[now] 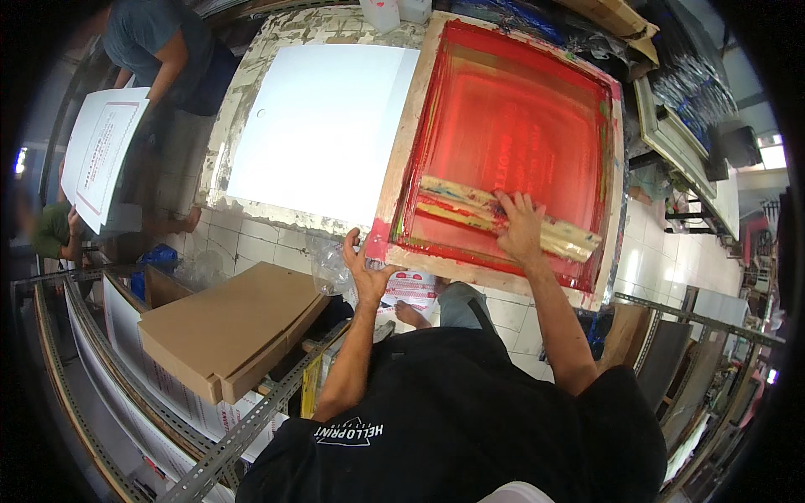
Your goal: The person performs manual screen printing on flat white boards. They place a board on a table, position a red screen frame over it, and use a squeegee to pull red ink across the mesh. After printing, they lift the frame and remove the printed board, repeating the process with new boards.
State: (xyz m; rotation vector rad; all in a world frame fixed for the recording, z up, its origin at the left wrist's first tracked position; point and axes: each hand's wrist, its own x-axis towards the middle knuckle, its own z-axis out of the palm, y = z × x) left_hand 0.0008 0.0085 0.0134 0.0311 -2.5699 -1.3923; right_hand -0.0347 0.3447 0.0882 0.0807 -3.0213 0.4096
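Note:
My right hand is closed over the wooden handle of a long squeegee, which lies slanted across the near part of a screen-printing screen. The mesh is coated in red ink, with faint lettering showing in its middle. My left hand grips the near left corner of the screen's wooden frame, its fingers bent around the edge. Left of the frame, a blank white sheet lies flat on the paint-spotted printing table. The underside of the screen is hidden.
At the left, a person in a grey shirt and another in green have hands on a printed white sheet. Brown cardboard rests on a metal rack near my left arm. More shelving stands at right.

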